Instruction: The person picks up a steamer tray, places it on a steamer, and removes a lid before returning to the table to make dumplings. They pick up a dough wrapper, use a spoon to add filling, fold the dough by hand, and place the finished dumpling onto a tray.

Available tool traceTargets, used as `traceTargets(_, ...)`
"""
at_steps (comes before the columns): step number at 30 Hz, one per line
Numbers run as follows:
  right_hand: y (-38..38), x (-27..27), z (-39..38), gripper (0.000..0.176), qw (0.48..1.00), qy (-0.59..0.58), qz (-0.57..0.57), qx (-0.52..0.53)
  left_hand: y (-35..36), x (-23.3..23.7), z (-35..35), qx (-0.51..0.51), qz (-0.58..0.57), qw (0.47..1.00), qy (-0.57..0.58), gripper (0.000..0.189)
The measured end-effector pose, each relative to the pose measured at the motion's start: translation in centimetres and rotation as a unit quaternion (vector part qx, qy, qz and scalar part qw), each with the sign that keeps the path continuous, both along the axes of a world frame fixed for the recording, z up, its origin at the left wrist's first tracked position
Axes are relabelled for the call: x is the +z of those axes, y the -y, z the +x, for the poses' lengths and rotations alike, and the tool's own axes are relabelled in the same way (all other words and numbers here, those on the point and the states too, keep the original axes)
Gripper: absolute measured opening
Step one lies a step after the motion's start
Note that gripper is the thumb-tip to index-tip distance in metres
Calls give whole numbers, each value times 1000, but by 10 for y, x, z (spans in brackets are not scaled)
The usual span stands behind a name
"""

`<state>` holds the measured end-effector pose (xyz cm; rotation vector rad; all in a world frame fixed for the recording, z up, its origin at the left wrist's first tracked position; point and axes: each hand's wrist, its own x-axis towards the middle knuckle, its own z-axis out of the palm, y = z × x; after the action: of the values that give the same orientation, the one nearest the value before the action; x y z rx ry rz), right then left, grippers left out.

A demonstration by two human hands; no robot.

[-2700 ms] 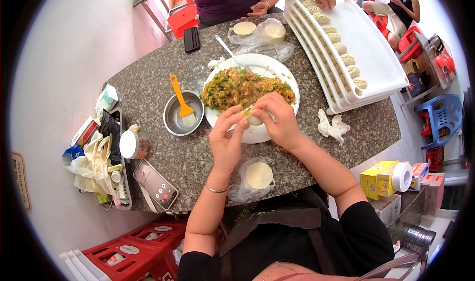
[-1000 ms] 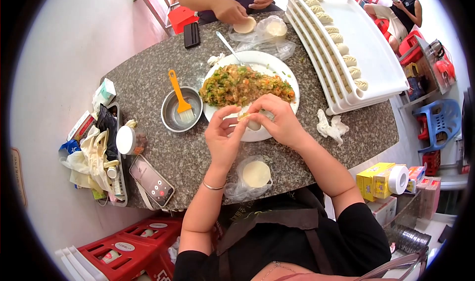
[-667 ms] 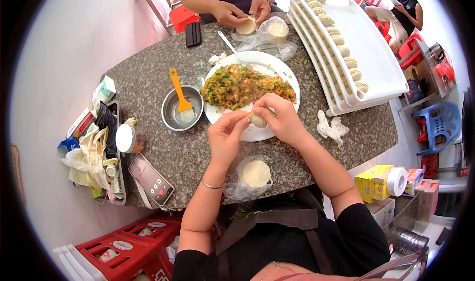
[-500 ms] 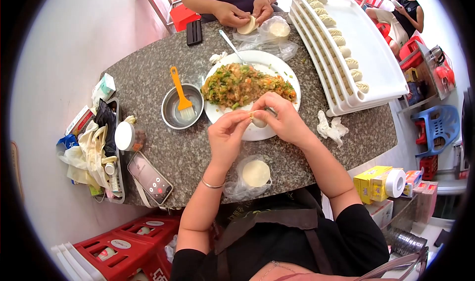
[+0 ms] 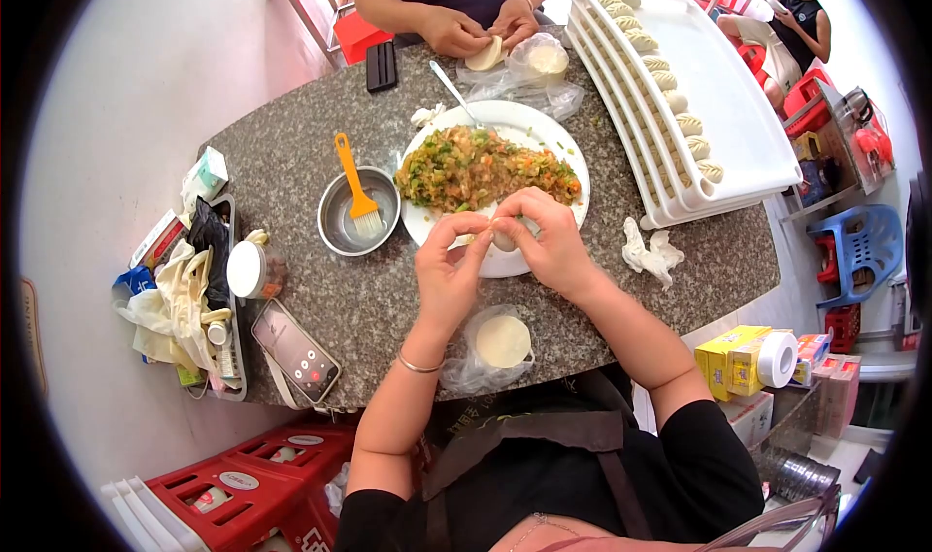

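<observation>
Hands shifted slightly closer; left hand [image 5: 449, 270] and right hand [image 5: 549, 241] fingers pinch dumpling [image 5: 502, 236] over plate [image 5: 505, 261].

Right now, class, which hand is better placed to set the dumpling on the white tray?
Probably the right hand: the white tray lies on its side, and it grips the dumpling; the left hand would cross over.

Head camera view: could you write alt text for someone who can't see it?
Seen from above, a person's left hand and right hand pinch a small dumpling over a white plate of chopped filling on a granite table. A white tray of finished dumplings sits at right.
</observation>
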<state>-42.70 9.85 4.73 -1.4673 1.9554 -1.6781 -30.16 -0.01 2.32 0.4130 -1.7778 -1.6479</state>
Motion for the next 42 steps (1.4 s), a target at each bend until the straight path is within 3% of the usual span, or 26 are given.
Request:
traceTargets(3, 0, -1, 2, 11, 996, 88, -11, 2, -3, 4, -2, -14, 46, 998, -50, 16)
traceTargets(5, -1, 1, 1, 12, 983, 178, 16, 37, -5, 11, -2, -61, 277, 956, -71, 10)
traceTargets(8, 0, 1, 0, 14, 982, 179, 4, 53, -1, 11, 2, -120, 358, 923, -76, 9)
traceTargets(12, 1, 2, -1, 10, 986, 158, 23, 54, 1, 5, 3, -116, 358, 924, -71, 12)
traceTargets(14, 1, 0, -2, 10, 996, 74, 17, 46, 1, 3, 3, -112, 331, 934, -70, 12)
traceTargets(17, 1, -2, 3, 13, 998, 58, 12, -6, -3, 6, 1, -91, 328, 937, -73, 10)
traceTargets(21, 3, 0, 5, 13, 999, -12, -32, 3, -5, 8, 0, -58, 327, 939, -86, 9)
traceTargets(24, 1, 0, 7, 13, 1000, -7, -9, -5, -3, 7, 2, -67, 291, 952, -67, 12)
traceTargets(26, 0, 2, 7, 13, 995, 101, 3, 7, -2, 5, 2, -92, 278, 954, -64, 14)
traceTargets(30, 0, 1, 1, 12, 999, 46, 6, 16, 1, 7, 4, -127, 280, 949, -66, 17)
traceTargets(33, 0, -1, -2, 10, 992, 127, -4, -14, 0, 11, 3, -133, 358, 922, -63, 20)
traceTargets(35, 0, 2, -9, 10, 978, 202, -33, 28, 5, 9, 5, -199, 418, 884, -66, 28)
traceTargets(38, -4, 7, -18, 11, 969, 221, -5, 110, 5, 9, 7, -211, 453, 863, -73, 33)
traceTargets(42, -3, -8, -23, 12, 971, 209, -32, 112, 10, 5, 9, -237, 461, 851, -77, 37)
